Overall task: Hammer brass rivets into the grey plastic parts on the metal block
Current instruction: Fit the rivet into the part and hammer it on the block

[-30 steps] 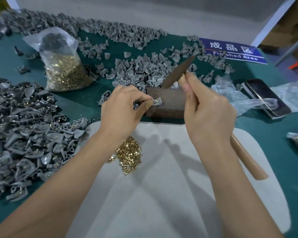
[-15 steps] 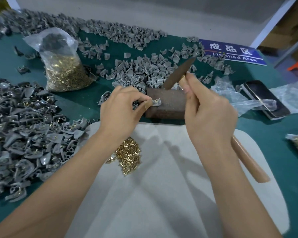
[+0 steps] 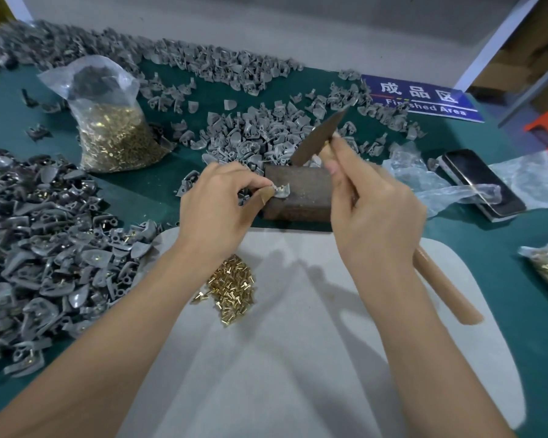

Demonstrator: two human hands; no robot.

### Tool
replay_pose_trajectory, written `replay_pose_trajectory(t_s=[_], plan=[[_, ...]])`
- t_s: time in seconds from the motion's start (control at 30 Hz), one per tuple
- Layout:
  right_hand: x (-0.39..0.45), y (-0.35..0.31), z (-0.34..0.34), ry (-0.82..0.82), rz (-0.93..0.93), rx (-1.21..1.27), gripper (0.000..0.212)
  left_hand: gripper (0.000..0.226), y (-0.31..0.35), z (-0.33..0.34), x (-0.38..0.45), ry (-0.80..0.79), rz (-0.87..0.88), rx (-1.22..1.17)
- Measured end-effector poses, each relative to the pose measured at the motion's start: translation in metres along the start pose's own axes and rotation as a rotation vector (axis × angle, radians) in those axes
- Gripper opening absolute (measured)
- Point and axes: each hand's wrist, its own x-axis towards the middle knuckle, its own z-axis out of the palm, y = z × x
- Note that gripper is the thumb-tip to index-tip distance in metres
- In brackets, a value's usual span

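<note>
One grey plastic part [image 3: 281, 191] sits at the metal block's [image 3: 301, 191] left edge, pinched by the left hand [image 3: 217, 205].
It looks light, stiff and small, best held by its outer edge; the right hand [image 3: 374, 213] grips the hammer [image 3: 318, 139] close under its head, and any brass rivet in the part is too small to make out.

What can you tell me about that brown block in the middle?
The metal block is a dark, rusty-brown chunk with a flat, worn top. It sits on the green table at the white mat's far edge. The left hand holds a grey plastic part on its left side; the hammer hangs above.
</note>
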Motion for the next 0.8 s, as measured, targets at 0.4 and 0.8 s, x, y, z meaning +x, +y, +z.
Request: replay_pose_trajectory(t_s=[0.4,0.8], plan=[[0.003,0.011,0.002,-0.088,0.121,-0.143,0.042,0.008,-0.001,0.002,0.000,0.006,0.018,-0.017],[-0.005,0.013,0.018,-0.197,0.225,-0.026,0.034,0.008,0.002,0.002,-0.003,-0.004,-0.043,-0.124]])
